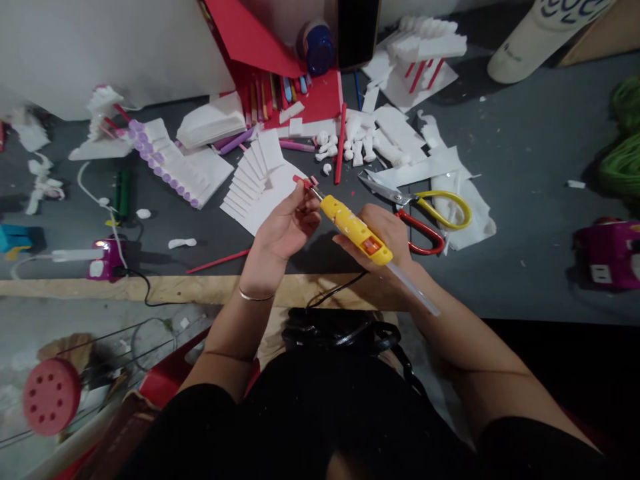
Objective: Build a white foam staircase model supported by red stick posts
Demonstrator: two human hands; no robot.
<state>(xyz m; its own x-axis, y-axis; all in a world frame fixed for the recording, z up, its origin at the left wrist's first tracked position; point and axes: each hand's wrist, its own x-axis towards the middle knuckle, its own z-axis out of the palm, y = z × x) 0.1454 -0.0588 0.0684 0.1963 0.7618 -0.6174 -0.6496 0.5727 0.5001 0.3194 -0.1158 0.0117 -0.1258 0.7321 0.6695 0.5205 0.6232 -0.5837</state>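
Right hand (393, 227) grips yellow glue gun (345, 217); fingers of the left hand (285, 230) pinch a red piece (300, 180) at its nozzle.
A wooden strip (185, 289) edges the surface (525, 200) nearest the body (white paper (273, 200) lies beyond); gray room widens right of the scissors (407, 198).

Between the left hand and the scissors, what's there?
In the head view, the glue gun and right hand lie between the left hand and scissors.

Scissors (407, 198) obstruct the way right of the right hand (387, 223); beyond them, mostly bare table (530, 200) leaves passage toward a purple device (607, 257). Fanned white strips (247, 179) and white pieces (357, 153) crowd the way ahead.
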